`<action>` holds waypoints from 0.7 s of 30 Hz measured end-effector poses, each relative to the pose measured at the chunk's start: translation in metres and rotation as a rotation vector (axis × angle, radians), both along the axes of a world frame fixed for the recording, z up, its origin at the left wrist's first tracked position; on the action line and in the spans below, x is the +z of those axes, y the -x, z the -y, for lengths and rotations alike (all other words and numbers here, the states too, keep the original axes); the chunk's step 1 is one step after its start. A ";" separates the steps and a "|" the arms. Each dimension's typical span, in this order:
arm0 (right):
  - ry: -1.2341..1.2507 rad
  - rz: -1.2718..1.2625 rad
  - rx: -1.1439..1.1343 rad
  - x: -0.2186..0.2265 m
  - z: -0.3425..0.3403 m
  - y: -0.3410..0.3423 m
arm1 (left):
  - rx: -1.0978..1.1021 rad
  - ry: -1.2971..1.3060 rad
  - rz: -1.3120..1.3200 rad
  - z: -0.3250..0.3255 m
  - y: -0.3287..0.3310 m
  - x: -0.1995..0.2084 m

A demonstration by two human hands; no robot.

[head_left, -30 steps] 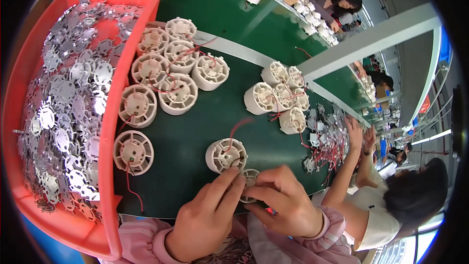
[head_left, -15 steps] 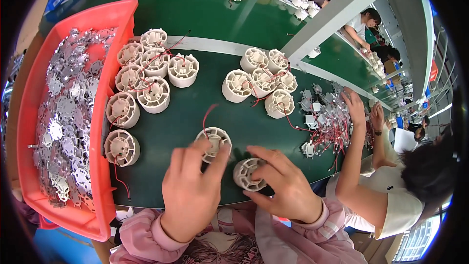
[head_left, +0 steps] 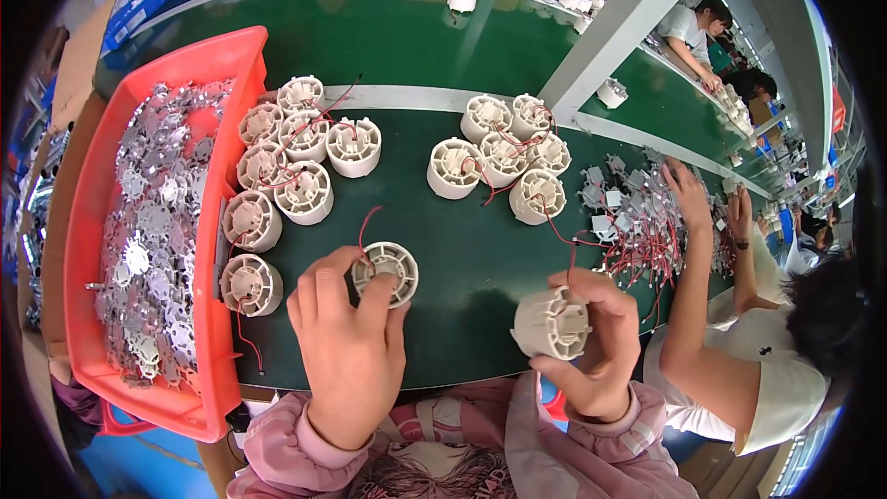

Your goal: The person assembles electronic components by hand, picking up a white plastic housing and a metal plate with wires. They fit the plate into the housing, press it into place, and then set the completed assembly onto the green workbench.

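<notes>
My left hand [head_left: 349, 337] is closed on a white round plastic housing [head_left: 404, 270] that stands on the dark green table. My thumb reaches into its ribbed opening, and a red wire [head_left: 370, 219] sticks out at its far side. To the right, my right hand [head_left: 605, 337] grips a second white housing [head_left: 536, 325], tilted so its ribbed open face turns toward my palm. This one appears raised off the table, with a dark shadow beside it. My fingers hide part of its right side.
A red bin [head_left: 214, 314] of flat silvery metal plates stands at left. Wired white housings are grouped at left [head_left: 355, 148] and centre right [head_left: 454, 168]. A heap of metal plates with red wires [head_left: 637, 212] lies at right, where a co-worker's arm [head_left: 686, 286] reaches in. A green conveyor [head_left: 370, 32] runs behind.
My right hand has lifted its housing off the table, moved it right and tilted it. My left hand and its housing have shifted slightly left. The whole view has shifted a little.
</notes>
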State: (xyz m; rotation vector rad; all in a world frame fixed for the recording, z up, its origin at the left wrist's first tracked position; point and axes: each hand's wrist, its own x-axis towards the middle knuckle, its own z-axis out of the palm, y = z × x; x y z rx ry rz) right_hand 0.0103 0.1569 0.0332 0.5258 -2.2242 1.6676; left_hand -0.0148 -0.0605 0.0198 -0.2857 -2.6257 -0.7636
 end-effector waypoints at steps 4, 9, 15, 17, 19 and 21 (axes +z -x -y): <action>-0.342 0.036 0.177 0.007 -0.002 0.009 | 0.114 0.028 -0.107 -0.004 -0.002 0.011; -0.440 0.105 0.248 0.007 -0.001 0.006 | -0.413 -0.125 -0.040 -0.012 -0.020 0.029; -0.491 0.098 0.278 0.009 0.004 0.012 | -0.453 -0.270 0.058 -0.021 -0.017 -0.001; -0.499 0.088 0.277 0.006 0.002 0.012 | -0.465 -0.354 0.129 -0.018 -0.019 -0.004; -0.493 0.084 0.300 0.003 0.001 0.011 | -0.448 -0.358 0.106 -0.020 -0.021 -0.005; -0.489 0.085 0.309 0.002 0.002 0.011 | -0.400 -0.364 0.055 -0.022 -0.023 -0.005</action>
